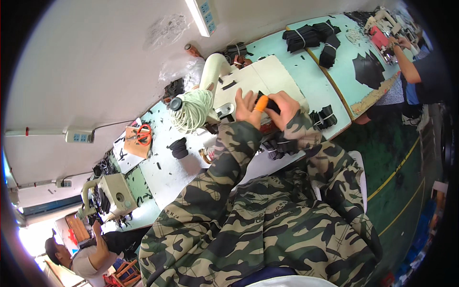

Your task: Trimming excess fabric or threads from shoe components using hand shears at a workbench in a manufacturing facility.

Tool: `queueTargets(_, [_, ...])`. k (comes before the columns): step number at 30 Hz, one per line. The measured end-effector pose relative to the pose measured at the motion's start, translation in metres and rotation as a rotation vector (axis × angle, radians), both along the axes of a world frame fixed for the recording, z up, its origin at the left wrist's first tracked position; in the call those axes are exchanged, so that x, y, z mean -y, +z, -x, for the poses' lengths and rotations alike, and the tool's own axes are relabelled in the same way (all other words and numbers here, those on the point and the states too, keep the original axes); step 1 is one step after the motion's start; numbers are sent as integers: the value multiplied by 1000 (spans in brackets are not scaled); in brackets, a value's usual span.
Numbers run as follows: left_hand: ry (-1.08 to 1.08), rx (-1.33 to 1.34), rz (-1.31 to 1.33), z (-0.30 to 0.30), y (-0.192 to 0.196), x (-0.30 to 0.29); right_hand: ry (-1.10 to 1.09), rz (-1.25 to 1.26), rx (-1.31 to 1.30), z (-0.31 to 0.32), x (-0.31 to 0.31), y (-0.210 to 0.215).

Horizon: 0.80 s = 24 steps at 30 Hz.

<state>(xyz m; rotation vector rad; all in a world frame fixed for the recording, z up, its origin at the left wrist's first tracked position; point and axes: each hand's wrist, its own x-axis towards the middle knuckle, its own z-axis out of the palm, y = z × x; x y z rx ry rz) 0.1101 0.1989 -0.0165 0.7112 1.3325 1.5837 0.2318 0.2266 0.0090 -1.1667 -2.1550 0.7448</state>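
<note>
My two hands meet above the pale sewing-machine bed [276, 76], with a small black piece [273, 105] between them. My right hand [287, 109] is closed around the black piece, its fingers curled and its thumb side toward my left. My left hand [247, 111] lies just beside it, fingers partly spread and an orange finger cover [261, 103] on one digit, next to the piece; I cannot tell whether this hand also grips it. Both arms wear camouflage sleeves [237, 149]. To the left of my hands, the machine's white arm [213, 71] rises behind a large coil of pale cord [192, 114]. On the table [165, 178], farther left, lie a black bundle [178, 148] and orange-handled scissors [142, 136], the latter on a brown sheet [136, 149]. Right of my hands, near the table's edge, rests a tied black bundle [327, 117]; more tied black stacks [302, 39] lie beyond, well apart from me, with loose black sheets [368, 70] farther right. One co-worker's arm [408, 67] reaches in at upper right; another person [88, 260] works by a cream machine [117, 195] at lower left.
</note>
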Motion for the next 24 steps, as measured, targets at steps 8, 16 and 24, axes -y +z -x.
queueTargets(8, [-472,-135,168,39,38,52,110,437,-328,3,35,36])
queueTargets(16, [-546,-1062,221,70,34,93,124,417,-334,33,57,11])
queueTargets(24, [-636,-1194,163,85,57,103,158,177,-351,51,77,0])
